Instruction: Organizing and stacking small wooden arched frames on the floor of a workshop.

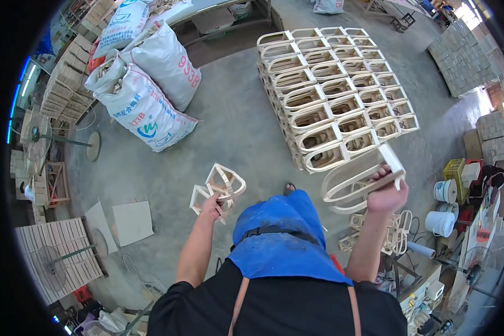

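Observation:
My left hand [210, 208] is closed around pale wooden frames [227, 180] with rounded ends, held low over the floor on the left. In my right hand [388, 195] is another pale wooden frame [396, 163], with a straight bar at one end and rounded loops at the other. It is raised near the close right corner of a large stack of similar frames [336, 124], laid in rows and several layers high. The loops look slightly blurred, so I cannot tell whether this is one frame or two. More loose frames [399, 234] lie below my right forearm.
Full white woven sacks [147, 115] stand at the far left beside a table. Flat board sheets [133, 223] lie on the floor at left, near standing fans [51, 267]. White buckets [440, 223] and a yellow crate [455, 172] stand at right. Stacked blocks [462, 59] sit far right.

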`<state>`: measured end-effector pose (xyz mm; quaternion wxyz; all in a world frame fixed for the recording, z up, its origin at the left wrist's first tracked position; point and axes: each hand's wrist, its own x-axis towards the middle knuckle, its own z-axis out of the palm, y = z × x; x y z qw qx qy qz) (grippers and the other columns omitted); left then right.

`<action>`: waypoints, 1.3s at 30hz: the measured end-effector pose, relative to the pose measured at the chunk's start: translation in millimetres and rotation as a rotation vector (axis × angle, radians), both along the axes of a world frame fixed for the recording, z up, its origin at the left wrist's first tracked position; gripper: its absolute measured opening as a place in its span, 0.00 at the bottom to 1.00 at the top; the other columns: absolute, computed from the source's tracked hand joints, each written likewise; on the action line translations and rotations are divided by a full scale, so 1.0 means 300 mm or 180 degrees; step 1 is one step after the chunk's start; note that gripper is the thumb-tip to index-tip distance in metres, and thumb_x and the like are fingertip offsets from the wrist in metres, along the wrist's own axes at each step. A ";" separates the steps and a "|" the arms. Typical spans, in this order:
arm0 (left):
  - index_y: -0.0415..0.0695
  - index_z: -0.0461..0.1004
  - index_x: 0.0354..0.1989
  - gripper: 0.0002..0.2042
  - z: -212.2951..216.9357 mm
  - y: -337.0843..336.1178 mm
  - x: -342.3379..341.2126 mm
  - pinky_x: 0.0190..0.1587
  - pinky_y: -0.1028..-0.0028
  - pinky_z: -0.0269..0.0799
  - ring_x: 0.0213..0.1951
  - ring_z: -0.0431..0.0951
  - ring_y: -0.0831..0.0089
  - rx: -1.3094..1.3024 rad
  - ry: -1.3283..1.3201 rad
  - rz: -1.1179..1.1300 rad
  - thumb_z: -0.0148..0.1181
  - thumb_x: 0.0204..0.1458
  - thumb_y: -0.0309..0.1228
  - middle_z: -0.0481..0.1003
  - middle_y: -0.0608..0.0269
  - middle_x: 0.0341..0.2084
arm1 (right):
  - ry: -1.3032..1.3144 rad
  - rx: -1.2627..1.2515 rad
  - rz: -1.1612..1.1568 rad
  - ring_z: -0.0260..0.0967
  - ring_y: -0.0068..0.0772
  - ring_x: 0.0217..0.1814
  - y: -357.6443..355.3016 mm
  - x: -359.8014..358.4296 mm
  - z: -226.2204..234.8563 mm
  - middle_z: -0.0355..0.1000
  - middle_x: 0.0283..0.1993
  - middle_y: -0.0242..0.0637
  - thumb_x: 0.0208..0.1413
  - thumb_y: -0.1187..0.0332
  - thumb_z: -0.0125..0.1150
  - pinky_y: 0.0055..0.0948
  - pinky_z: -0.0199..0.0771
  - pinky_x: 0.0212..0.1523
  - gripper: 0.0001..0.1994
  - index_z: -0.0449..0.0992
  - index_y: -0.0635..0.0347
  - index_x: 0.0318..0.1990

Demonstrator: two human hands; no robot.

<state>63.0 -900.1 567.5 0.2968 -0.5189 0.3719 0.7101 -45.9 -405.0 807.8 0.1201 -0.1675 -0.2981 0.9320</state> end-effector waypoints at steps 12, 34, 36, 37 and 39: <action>0.38 0.77 0.35 0.09 -0.078 -0.368 -0.166 0.22 0.74 0.67 0.19 0.70 0.73 -0.0676 0.0063 0.0755 0.64 0.55 0.33 0.74 0.60 0.21 | -0.1569 0.0339 0.0859 0.70 0.29 0.35 -0.448 -0.799 -0.403 0.73 0.35 0.38 0.63 0.54 0.57 0.26 0.69 0.39 0.20 0.74 0.64 0.51; 0.37 0.75 0.38 0.09 -0.124 -1.229 -1.816 0.21 0.77 0.66 0.19 0.70 0.74 -0.1304 0.0520 0.0256 0.62 0.57 0.30 0.72 0.61 0.21 | -0.0786 0.5065 0.2255 0.72 0.51 0.43 -1.331 -1.980 -0.515 0.75 0.42 0.53 0.48 0.70 0.60 0.40 0.72 0.49 0.20 0.72 0.67 0.51; 0.37 0.75 0.38 0.08 -0.132 -1.256 -1.996 0.21 0.76 0.66 0.20 0.70 0.75 -0.1478 0.0714 -0.0218 0.62 0.57 0.30 0.73 0.60 0.22 | -0.0623 0.5631 0.2106 0.71 0.59 0.45 -1.369 -2.025 -0.539 0.75 0.43 0.56 0.47 0.70 0.60 0.45 0.72 0.51 0.21 0.71 0.66 0.51; 0.37 0.75 0.38 0.08 -0.137 -1.267 -2.080 0.21 0.76 0.65 0.20 0.70 0.75 -0.1562 0.0805 -0.0465 0.62 0.56 0.30 0.74 0.60 0.23 | -0.0728 0.5605 0.2094 0.71 0.59 0.45 -1.389 -2.049 -0.540 0.75 0.43 0.56 0.47 0.70 0.60 0.45 0.72 0.51 0.21 0.71 0.66 0.51; 0.38 0.76 0.38 0.08 -0.146 -1.279 -2.243 0.20 0.76 0.65 0.20 0.70 0.75 -0.1732 0.0994 -0.0933 0.62 0.56 0.30 0.74 0.60 0.24 | -0.0866 0.5736 0.2129 0.70 0.61 0.44 -1.426 -2.128 -0.543 0.75 0.43 0.57 0.46 0.71 0.60 0.47 0.71 0.52 0.20 0.71 0.66 0.49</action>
